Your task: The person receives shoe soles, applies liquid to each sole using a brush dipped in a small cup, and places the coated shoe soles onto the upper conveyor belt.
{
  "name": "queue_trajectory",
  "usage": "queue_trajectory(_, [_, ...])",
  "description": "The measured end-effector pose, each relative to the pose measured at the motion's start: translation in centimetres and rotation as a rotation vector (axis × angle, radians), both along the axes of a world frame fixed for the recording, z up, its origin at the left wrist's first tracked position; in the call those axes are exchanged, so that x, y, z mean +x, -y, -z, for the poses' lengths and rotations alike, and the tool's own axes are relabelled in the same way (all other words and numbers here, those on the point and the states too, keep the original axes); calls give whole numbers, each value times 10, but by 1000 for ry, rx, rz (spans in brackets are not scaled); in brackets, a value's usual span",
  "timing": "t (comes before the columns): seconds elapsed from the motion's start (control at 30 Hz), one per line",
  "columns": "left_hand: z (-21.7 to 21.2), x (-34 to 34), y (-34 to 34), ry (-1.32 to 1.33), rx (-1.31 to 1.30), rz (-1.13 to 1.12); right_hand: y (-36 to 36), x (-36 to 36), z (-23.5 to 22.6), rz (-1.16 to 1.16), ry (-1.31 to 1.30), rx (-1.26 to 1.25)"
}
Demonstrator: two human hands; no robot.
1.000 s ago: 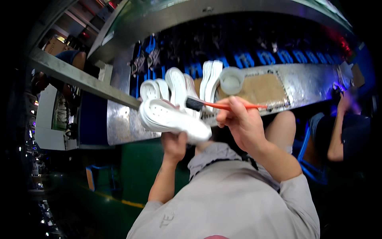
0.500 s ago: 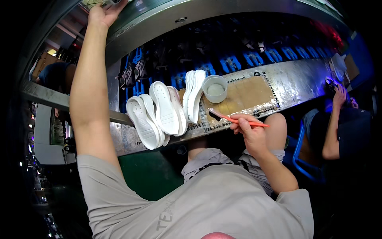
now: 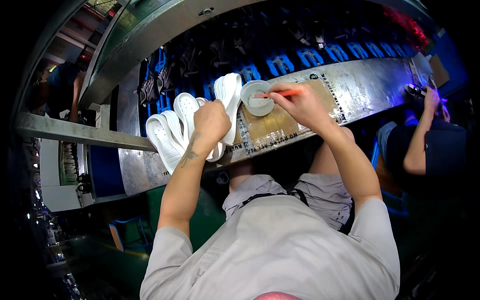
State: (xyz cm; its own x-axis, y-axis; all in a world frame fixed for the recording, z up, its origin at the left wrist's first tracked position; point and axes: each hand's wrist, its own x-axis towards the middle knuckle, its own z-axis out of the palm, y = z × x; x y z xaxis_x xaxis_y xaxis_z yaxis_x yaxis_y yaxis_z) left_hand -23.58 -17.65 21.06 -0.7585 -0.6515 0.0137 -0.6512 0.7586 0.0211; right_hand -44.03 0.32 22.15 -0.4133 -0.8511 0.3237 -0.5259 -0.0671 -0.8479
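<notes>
Head view: metal bench (image 3: 380,85) — left hand (image 3: 210,120) grips white soles (image 3: 172,130), right hand (image 3: 295,102) pinches brush (image 3: 275,93).

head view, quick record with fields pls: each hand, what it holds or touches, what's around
left hand: on the row of white shoe soles, grip on one not clear
right hand: holds an orange-handled brush, tip in the bowl
bowl: white, round, on the brown cardboard sheet
workbench: metal, curved by the lens
behind the bench: dark shoe parts on blue holders
co-worker: seated to the right
</notes>
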Motion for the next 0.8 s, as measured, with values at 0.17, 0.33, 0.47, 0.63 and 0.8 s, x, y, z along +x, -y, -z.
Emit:
queue_trajectory(0.17, [-21, 59, -2, -243, 636, -303, 29, -3, -11, -73, -248, 322])
queue_trajectory(0.33, [16, 135, -60, -1295, 2030, -365, 23, 4, -14, -36, -153, 220])
queue_trajectory(0.47, [36, 144, -111, -1651, 2616, -123, 11, 8, -11, 19, -146, 253])
queue_trajectory(0.63, [50, 125, -118, -1652, 2520, -182, 6, 17, -14, 25, -143, 280])
queue_trajectory(0.8, [73, 108, -113, -1686, 2617, -108, -8, 32, -18, 47, -70, 160])
